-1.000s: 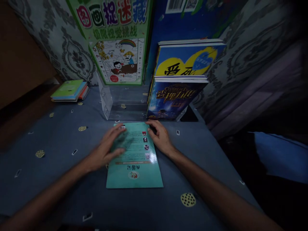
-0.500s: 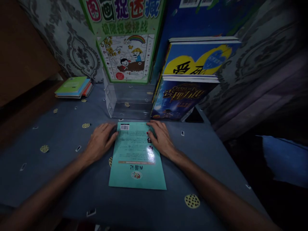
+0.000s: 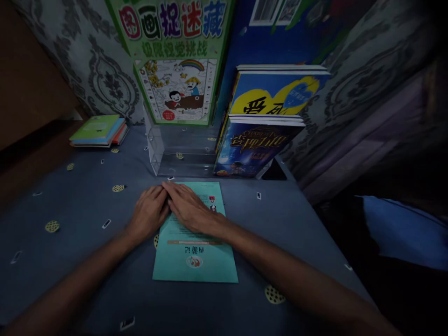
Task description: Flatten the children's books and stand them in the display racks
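A teal book [image 3: 196,268] lies flat on the patterned blue-grey tablecloth, its printed text upside down from my view. My left hand [image 3: 149,210] rests at the book's upper left edge with its fingers close together; whether it pinches the edge is hidden. Across the upper part of the book reaches my right hand [image 3: 187,205], its fingertips meeting my left hand at the upper left corner. The fingertips of both hands overlap, and what is between them cannot be made out.
Behind the book stands a clear acrylic rack [image 3: 182,163] holding a green picture book [image 3: 178,51], a blue-and-yellow book [image 3: 276,91] and a dark blue book [image 3: 250,144]. A small book stack [image 3: 96,130] lies at the back left. Blue cloth [image 3: 402,233] is at the right.
My right hand has moved left from the book's right edge across its top to my left hand. My left hand stays at the left edge. The camera view has shifted slightly.
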The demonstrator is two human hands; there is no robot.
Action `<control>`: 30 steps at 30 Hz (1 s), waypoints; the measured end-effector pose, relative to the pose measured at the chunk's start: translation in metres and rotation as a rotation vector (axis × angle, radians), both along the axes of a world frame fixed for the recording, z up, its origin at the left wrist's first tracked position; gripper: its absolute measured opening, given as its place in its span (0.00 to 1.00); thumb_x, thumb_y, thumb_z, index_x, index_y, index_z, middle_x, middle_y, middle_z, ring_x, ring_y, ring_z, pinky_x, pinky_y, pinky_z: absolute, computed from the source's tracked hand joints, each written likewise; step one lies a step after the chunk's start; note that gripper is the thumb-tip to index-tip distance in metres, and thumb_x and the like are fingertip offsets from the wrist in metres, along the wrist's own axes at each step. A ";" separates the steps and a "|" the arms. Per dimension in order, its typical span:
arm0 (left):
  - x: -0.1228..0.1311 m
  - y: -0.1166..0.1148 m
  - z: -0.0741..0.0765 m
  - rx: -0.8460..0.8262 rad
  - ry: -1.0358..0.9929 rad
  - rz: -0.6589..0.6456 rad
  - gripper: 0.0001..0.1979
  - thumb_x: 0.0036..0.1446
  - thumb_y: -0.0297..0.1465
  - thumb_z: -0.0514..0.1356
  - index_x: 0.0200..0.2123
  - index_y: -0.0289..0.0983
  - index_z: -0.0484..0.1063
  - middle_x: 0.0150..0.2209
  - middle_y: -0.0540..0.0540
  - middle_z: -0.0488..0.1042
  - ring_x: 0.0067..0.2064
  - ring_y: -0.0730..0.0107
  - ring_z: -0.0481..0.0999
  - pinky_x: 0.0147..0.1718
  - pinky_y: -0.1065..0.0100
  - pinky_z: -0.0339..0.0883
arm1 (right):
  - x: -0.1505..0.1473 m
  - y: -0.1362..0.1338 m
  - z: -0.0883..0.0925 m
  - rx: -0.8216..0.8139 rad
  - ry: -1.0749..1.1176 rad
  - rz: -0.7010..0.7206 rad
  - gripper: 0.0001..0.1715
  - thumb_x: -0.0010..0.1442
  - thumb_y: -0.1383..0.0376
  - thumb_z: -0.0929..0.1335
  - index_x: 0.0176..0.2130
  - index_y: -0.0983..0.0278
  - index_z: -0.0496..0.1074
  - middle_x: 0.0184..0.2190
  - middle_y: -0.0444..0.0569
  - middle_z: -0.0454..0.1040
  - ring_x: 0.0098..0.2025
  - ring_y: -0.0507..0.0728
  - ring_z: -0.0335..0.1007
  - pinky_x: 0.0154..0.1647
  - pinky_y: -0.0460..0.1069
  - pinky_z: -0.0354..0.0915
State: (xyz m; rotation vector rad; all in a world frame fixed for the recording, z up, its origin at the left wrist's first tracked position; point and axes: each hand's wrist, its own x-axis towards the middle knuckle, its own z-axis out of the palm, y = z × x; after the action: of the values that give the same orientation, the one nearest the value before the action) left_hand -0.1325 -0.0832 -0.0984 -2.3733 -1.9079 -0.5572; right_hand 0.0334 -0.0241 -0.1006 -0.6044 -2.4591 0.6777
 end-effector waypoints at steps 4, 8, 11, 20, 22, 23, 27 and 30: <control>0.000 0.001 0.002 0.018 -0.009 -0.031 0.14 0.68 0.32 0.50 0.51 0.37 0.72 0.53 0.38 0.77 0.53 0.50 0.74 0.49 0.50 0.70 | 0.015 0.002 -0.007 -0.006 -0.077 -0.064 0.29 0.73 0.62 0.58 0.70 0.64 0.57 0.69 0.60 0.63 0.72 0.65 0.56 0.72 0.67 0.57; 0.001 0.000 0.003 0.008 -0.016 -0.026 0.15 0.69 0.34 0.50 0.50 0.37 0.73 0.54 0.37 0.77 0.54 0.49 0.74 0.49 0.49 0.70 | 0.052 0.006 -0.009 -0.002 -0.120 -0.124 0.29 0.73 0.60 0.58 0.70 0.63 0.59 0.69 0.59 0.63 0.72 0.65 0.56 0.71 0.67 0.58; 0.000 0.000 0.002 -0.005 -0.022 -0.028 0.17 0.70 0.35 0.49 0.51 0.36 0.73 0.55 0.36 0.76 0.55 0.47 0.74 0.50 0.47 0.70 | 0.078 0.010 -0.011 0.004 -0.113 -0.182 0.29 0.73 0.62 0.59 0.69 0.63 0.60 0.69 0.59 0.64 0.72 0.65 0.57 0.72 0.68 0.56; 0.000 0.002 0.005 0.052 0.061 -0.055 0.15 0.69 0.34 0.51 0.49 0.36 0.74 0.54 0.37 0.78 0.58 0.47 0.73 0.52 0.47 0.70 | 0.113 0.019 -0.016 -0.129 0.051 -0.283 0.27 0.71 0.61 0.60 0.66 0.60 0.64 0.64 0.55 0.71 0.64 0.64 0.69 0.64 0.64 0.67; 0.002 0.004 0.007 0.066 0.073 -0.076 0.14 0.69 0.32 0.51 0.50 0.37 0.74 0.53 0.38 0.79 0.59 0.48 0.72 0.53 0.47 0.69 | 0.114 0.024 -0.019 -0.162 0.103 -0.302 0.27 0.69 0.63 0.61 0.65 0.61 0.66 0.61 0.55 0.74 0.60 0.63 0.73 0.59 0.62 0.71; 0.004 0.006 0.007 0.070 0.070 -0.094 0.15 0.69 0.31 0.51 0.51 0.37 0.74 0.53 0.38 0.79 0.59 0.48 0.72 0.54 0.47 0.69 | 0.114 0.027 -0.021 -0.173 0.127 -0.306 0.27 0.68 0.64 0.61 0.64 0.62 0.67 0.61 0.55 0.74 0.59 0.63 0.74 0.59 0.62 0.71; 0.023 0.019 0.007 0.049 0.031 -0.201 0.17 0.69 0.30 0.50 0.54 0.35 0.73 0.56 0.37 0.77 0.57 0.52 0.74 0.53 0.49 0.69 | 0.116 0.033 -0.025 -0.203 0.190 -0.295 0.26 0.67 0.66 0.61 0.62 0.62 0.68 0.60 0.55 0.74 0.62 0.63 0.71 0.63 0.63 0.66; 0.044 0.032 0.006 0.011 0.006 -0.285 0.18 0.69 0.28 0.49 0.57 0.33 0.72 0.57 0.36 0.76 0.57 0.53 0.73 0.55 0.49 0.68 | 0.117 0.034 -0.024 -0.221 0.218 -0.277 0.25 0.67 0.67 0.61 0.61 0.60 0.69 0.60 0.53 0.74 0.62 0.61 0.71 0.64 0.63 0.65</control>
State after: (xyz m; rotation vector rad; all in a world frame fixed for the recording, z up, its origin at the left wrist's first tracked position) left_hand -0.0885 -0.0509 -0.0921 -2.6541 -1.5678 -0.5720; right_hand 0.1501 0.0099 -0.1248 -0.8871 -2.0654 0.8579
